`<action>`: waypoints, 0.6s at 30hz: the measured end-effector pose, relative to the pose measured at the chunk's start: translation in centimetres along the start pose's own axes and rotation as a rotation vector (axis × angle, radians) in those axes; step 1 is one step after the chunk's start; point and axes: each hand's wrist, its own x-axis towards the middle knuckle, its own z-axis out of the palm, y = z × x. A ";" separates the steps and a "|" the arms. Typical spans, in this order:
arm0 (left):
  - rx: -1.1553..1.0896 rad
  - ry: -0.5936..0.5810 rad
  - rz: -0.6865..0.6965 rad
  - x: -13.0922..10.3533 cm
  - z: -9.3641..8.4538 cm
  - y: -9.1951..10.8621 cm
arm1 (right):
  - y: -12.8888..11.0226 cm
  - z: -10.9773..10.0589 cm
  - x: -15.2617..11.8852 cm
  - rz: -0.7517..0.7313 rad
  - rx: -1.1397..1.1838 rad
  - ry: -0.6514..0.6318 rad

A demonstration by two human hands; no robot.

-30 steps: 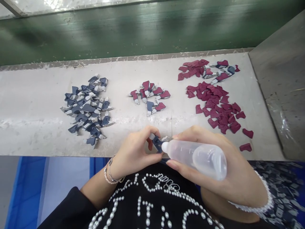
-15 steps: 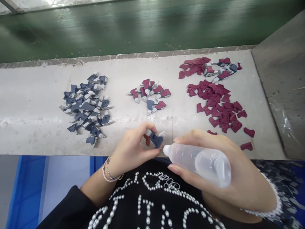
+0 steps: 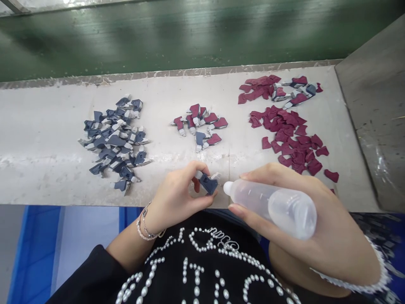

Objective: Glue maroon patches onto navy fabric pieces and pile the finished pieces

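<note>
Near the front edge of the table, my left hand (image 3: pixel 179 192) pinches a dark blue and white part (image 3: pixel 208 183) between thumb and fingers. My right hand (image 3: pixel 303 219) is wrapped round a translucent squeeze bottle (image 3: pixel 272 204), partly filled with clear liquid. The bottle lies almost level, its white tip pointing left at the blue part, a small gap away. Beyond my left hand sits a small group of blue-white parts with maroon faces (image 3: pixel 214 139). Loose maroon pieces (image 3: pixel 286 147) are spread beyond my right hand.
A heap of blue and white parts (image 3: pixel 115 141) lies on the pale table (image 3: pixel 41 143) at left. More maroon pieces (image 3: pixel 259 86) are at the back right. A green wall (image 3: pixel 190 38) runs behind, a metal panel (image 3: pixel 379 114) stands right, and a blue bin (image 3: pixel 38 249) is below left.
My right hand and the bottle have moved right and slightly up, widening the gap between the tip and the blue part. My left hand has barely moved.
</note>
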 end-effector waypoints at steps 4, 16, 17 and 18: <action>-0.026 0.002 0.014 0.0 -0.1 0.0 | 0.0 0.1 0.1 -0.045 0.001 0.032; -0.033 0.060 0.028 0.0 -0.2 0.0 | 0.2 0.3 0.2 -0.001 0.060 0.035; -0.037 0.061 0.027 0.1 -0.2 0.0 | 0.2 0.4 0.2 0.005 0.072 0.030; -0.046 0.064 0.026 0.1 -0.2 0.0 | 0.2 0.4 0.2 0.006 0.083 0.024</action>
